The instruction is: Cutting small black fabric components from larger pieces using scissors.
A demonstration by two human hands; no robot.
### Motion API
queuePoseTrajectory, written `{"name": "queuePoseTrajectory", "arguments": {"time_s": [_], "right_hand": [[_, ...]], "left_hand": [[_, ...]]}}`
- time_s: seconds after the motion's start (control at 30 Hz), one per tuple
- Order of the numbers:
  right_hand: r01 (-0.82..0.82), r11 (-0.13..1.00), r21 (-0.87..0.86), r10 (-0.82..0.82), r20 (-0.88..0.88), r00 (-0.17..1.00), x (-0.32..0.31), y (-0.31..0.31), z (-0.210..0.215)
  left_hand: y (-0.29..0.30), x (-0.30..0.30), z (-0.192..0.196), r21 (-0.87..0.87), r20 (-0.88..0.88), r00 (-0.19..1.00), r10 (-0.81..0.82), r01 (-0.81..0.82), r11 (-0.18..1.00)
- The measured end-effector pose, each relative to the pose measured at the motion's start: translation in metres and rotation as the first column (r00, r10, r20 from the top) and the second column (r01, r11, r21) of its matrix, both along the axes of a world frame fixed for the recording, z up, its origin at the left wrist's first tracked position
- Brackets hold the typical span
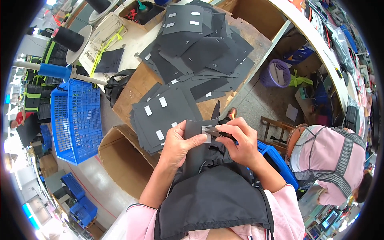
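While the left hand (pixel 178 146) is pinching a flat dark-grey sheet (pixel 193 128), I'm seeing the right hand (pixel 242 141) gripping small dark snips (pixel 214 132) at its white rectangular patch (pixel 208 138); stacked dark-grey sheets (pixel 178 105) are lying beyond the grip, leftward.

No word, number, brand or sign could be read. Label-like white patches (pixel 195 13) stood on the top dark sheet (pixel 183 19), to the upper left of the purple basket (pixel 269 76), and showed no legible print. Farther below and left of that basket, pale rectangles (pixel 163 102) on another stack of dark sheets (pixel 157 119) were equally unreadable. Nearer below-left of it, a pale patch marked the dark piece (pixel 194 129) in the left hand (pixel 177 146). Well below the basket, a lit screen (pixel 330 219) was too small to decipher.
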State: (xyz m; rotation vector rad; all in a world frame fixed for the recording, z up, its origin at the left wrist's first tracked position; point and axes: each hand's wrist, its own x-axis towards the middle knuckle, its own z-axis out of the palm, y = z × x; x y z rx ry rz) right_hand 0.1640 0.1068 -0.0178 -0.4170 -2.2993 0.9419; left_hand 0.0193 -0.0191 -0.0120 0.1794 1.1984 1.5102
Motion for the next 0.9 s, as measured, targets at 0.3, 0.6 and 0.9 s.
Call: {"name": "queuePoseTrajectory", "arguments": {"time_s": [0.3,0.6,0.9], "right_hand": [[0.053,0.996,-0.066,-0.055,-0.017,0.998,-0.003,-0.014,-0.005],[0.068,0.983,-0.170,-0.068,0.006,0.998,-0.003,-0.013,-0.004],[0.078,0.967,-0.244,-0.069,0.043,0.997,-0.011,-0.004,0.003]], "left_hand": [[-0.004,-0.001,-0.005,-0.003,-0.050,0.999,-0.002,0.002,1.000],[0.000,-0.002,-0.002,-0.024,-0.039,0.999,-0.008,0.007,1.000],[-0.006,-0.010,0.002,-0.065,-0.135,0.988,-0.079,0.071,0.995]]}}
